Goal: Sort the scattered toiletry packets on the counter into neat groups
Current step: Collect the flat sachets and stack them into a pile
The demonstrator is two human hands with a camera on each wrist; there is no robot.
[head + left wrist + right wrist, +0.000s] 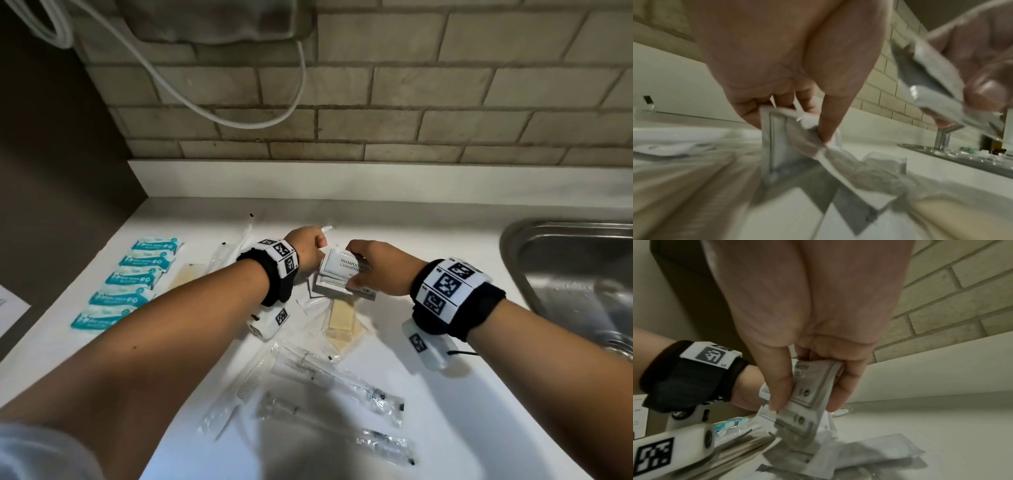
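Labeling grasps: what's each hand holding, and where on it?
Right hand pinches a stack of white shampoo sachets across its faces, thumb against fingers. Left hand pinches one white sachet by its top edge.

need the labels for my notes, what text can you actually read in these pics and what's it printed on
"SHAMPOO" and below it "CONDITIO…", cut off by the right hand: on the top white sachet of the stack it grips.
Teal packets: white print, too blurred to read.
Sachet pinched by the left hand: blurred.
Wrist bands: coded squares only.
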